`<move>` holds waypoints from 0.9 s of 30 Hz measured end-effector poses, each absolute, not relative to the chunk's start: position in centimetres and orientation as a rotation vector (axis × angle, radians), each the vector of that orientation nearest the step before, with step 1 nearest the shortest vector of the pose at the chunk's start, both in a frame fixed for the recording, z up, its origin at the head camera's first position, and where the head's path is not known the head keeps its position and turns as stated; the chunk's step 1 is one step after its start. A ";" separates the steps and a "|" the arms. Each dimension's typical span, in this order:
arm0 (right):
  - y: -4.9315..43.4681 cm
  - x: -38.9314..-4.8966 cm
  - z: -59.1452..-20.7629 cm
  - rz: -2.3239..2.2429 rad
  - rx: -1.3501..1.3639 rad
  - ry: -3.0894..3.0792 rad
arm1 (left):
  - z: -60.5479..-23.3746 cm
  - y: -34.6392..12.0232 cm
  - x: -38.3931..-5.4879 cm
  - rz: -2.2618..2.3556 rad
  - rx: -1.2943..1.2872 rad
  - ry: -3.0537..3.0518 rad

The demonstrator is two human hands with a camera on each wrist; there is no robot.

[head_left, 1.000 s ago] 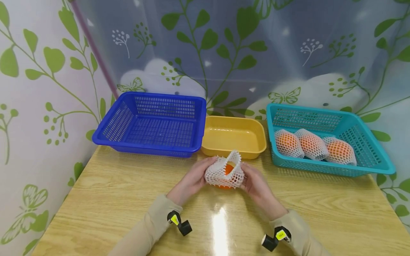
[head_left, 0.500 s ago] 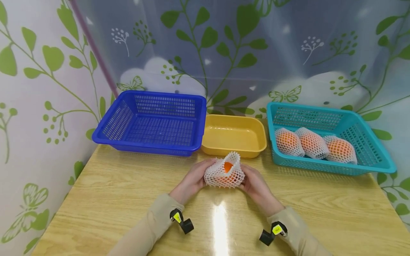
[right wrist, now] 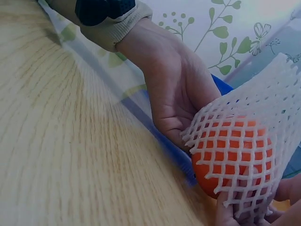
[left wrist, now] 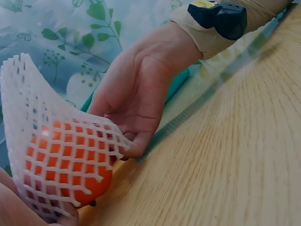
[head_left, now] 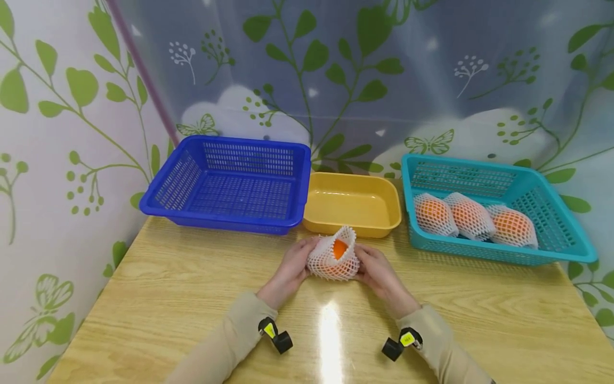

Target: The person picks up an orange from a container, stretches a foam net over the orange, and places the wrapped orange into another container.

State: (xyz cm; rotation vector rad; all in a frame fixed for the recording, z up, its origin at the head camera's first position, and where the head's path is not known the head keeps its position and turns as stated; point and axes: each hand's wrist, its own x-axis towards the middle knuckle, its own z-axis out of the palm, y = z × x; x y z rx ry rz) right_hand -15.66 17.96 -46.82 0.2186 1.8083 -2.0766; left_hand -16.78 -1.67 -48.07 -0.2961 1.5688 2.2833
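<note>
Between the two hands, a white foam fruit net is stretched around a round orange-red fruit. The left hand pinches the net's edge on one side, and the right hand pinches it on the other. Bare fruit shows through the net's gaping upper opening in the head view. From the left wrist, the fruit pokes out past the net's lower edge, with a small dark tip beneath. The right wrist view shows the net rising to a loose peak above the fruit. Some fingertips are hidden behind the net.
A blue basket stands at the back left of the wooden table. Beside it is a yellow tray. A teal basket on the right holds three netted orange fruits. A patterned curtain hangs close behind.
The net has come down over the fruit's near side, which stuck out below it a second ago. Both hands have drawn slightly closer together, still holding the net.
</note>
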 end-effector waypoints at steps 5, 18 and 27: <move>18.1 -15.5 -46.1 -2.089 0.204 1.794 | -47.3 -1.2 -16.5 2.358 -0.253 1.620; 19.0 -15.5 -44.7 -2.024 -0.153 1.622 | -45.4 -0.6 -16.0 2.472 -0.231 1.799; 18.8 -15.2 -44.2 -1.985 -0.408 1.512 | -45.4 -0.5 -15.9 2.519 -0.172 1.642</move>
